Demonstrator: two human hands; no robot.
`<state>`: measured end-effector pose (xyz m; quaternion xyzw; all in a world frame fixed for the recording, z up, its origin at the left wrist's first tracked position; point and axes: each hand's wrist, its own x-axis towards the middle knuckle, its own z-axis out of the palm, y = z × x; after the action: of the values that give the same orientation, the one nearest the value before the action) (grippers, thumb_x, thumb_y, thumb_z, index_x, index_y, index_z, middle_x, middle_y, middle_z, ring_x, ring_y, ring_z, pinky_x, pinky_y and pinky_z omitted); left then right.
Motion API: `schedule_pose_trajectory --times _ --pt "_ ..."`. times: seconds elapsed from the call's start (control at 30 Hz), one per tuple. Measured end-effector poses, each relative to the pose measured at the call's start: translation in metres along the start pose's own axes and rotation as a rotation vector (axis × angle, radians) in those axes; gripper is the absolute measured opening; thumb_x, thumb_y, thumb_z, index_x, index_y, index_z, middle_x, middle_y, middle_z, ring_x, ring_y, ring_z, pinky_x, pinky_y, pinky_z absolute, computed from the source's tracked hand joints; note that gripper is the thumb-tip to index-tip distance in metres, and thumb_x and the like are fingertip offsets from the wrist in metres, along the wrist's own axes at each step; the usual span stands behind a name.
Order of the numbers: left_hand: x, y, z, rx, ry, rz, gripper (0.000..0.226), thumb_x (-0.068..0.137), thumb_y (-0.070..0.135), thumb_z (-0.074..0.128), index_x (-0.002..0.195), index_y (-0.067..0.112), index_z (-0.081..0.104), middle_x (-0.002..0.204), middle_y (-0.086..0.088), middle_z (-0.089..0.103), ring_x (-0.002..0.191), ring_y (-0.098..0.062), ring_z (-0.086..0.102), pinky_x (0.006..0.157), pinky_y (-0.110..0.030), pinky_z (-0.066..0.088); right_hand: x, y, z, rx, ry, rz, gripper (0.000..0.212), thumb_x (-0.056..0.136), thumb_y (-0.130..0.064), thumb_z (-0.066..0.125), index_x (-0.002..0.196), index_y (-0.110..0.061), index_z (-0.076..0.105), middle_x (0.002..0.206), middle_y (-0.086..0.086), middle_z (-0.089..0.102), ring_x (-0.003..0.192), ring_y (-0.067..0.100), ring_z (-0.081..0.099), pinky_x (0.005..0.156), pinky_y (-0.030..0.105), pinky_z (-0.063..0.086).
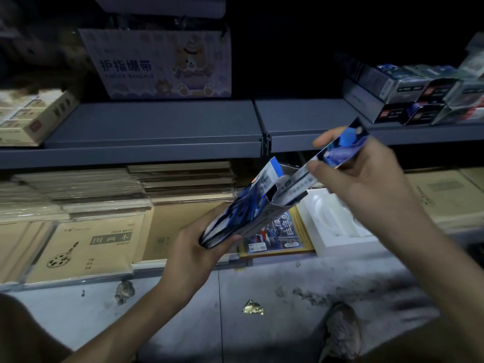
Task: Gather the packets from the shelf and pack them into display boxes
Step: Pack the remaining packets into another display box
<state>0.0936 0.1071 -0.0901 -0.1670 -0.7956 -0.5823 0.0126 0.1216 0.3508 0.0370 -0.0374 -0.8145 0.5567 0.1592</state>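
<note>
Forearms (157, 297) rise from the lower edge. Left hand (199, 247) — grip closed round the base of a tilted display box (243, 213). Right hand (366, 184) pinches a blue packet (340, 148) — its lower end at the box's open top. Further packets (419, 100) sit on the shelf (157, 127), upper right.

Glossy, perhaps foil packets (340, 145), cardboard box (243, 213)

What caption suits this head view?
Left hand grips a display box; right hand pinches a packet at its open top.

packet (340, 150) right of display box (243, 213)
</note>
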Motion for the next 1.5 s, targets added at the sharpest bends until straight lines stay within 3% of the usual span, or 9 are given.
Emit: schedule_pose_trajectory --times 0.13,0.2,0.37,0.57,0.7,0.87,1.07,1.3,1.5 --pt "-0.003 -0.005 0.004 -0.012 0.029 0.011 0.046 0.085 0.019 0.082 0.129 0.027 0.070 0.110 0.023 0.075 0.104 0.001 0.070 0.084 -0.015 0.054 -0.006 0.012 0.026 -0.078 -0.045 0.026 0.030 0.088 -0.015 0.079 0.106 -0.029 0.060 0.083 0.015 0.069 0.070 0.035 0.067 0.067 0.045 0.059" --pt "-0.004 -0.003 0.005 -0.020 0.026 -0.001 0.045 0.086 0.023 0.082 0.129 0.030 0.069 0.110 0.023 0.075 0.105 0.000 0.070 0.085 -0.020 0.056 -0.007 0.012 0.032 -0.112 -0.044 0.042 0.033 0.089 -0.019 0.079 0.110 -0.031 0.057 0.079 0.011 0.071 0.075 0.032 0.070 0.076 0.052 0.059" --pt "-0.001 0.006 -0.002 -0.011 0.057 -0.030 0.037 0.084 0.023 0.084 0.119 0.028 0.072 0.104 0.023 0.076 0.098 0.000 0.071 0.081 -0.029 0.061 -0.005 0.002 0.032 -0.058 0.018 0.041 0.030 0.089 -0.023 0.079 0.111 -0.026 0.059 0.068 0.005 0.070 0.066 0.022 0.065 0.070 0.037 0.053" --pt "0.000 0.024 -0.020 -0.095 0.019 -0.088 0.034 0.078 0.011 0.086 0.098 0.033 0.069 0.091 0.026 0.076 0.090 -0.002 0.074 0.070 -0.020 0.060 -0.007 -0.018 0.034 0.012 0.081 0.005 0.007 0.095 -0.020 0.073 0.093 -0.017 0.066 0.072 0.017 0.063 0.064 0.023 0.058 0.068 0.042 0.053" --pt "-0.006 0.030 -0.036 -0.053 0.016 -0.055 0.032 0.079 0.012 0.086 0.096 0.033 0.070 0.089 0.027 0.076 0.086 0.001 0.073 0.072 -0.019 0.060 -0.025 -0.020 0.041 -0.089 0.083 -0.048 0.011 0.093 -0.021 0.072 0.082 -0.022 0.074 0.073 0.002 0.069 0.072 0.025 0.064 0.072 0.047 0.057" --pt "-0.020 0.042 -0.057 0.048 0.038 0.100 0.041 0.084 0.010 0.082 0.119 0.027 0.070 0.102 0.034 0.072 0.097 0.010 0.068 0.080 -0.008 0.048 -0.042 -0.012 0.053 -0.097 0.114 0.007 0.005 0.089 -0.023 0.077 0.090 -0.028 0.076 0.076 -0.005 0.074 0.073 0.014 0.071 0.075 0.045 0.061" --pt "-0.027 0.023 -0.068 0.209 0.072 0.204 0.041 0.092 0.016 0.078 0.129 0.029 0.067 0.121 0.015 0.072 0.111 -0.005 0.067 0.091 -0.034 0.054 -0.048 -0.011 0.069 -0.099 0.008 0.049 0.011 0.086 -0.018 0.078 0.079 -0.027 0.080 0.077 -0.011 0.077 0.075 0.006 0.072 0.081 0.041 0.061" --pt "-0.030 0.021 -0.056 0.127 0.101 0.241 0.043 0.094 0.004 0.073 0.132 0.022 0.066 0.128 0.009 0.070 0.120 -0.011 0.065 0.097 -0.031 0.052 -0.050 -0.019 0.078 -0.247 0.083 0.048 0.021 0.084 -0.017 0.071 0.073 -0.033 0.077 0.076 -0.016 0.074 0.082 0.007 0.069 0.079 0.034 0.057" --pt "-0.016 0.015 -0.040 0.213 0.129 0.268 0.051 0.090 0.000 0.071 0.136 0.022 0.064 0.131 0.012 0.068 0.123 -0.008 0.063 0.100 -0.033 0.052 -0.035 -0.024 0.078 -0.416 0.028 0.195 0.018 0.092 -0.021 0.063 0.092 -0.022 0.080 0.084 0.000 0.076 0.083 0.023 0.069 0.067 0.030 0.046"
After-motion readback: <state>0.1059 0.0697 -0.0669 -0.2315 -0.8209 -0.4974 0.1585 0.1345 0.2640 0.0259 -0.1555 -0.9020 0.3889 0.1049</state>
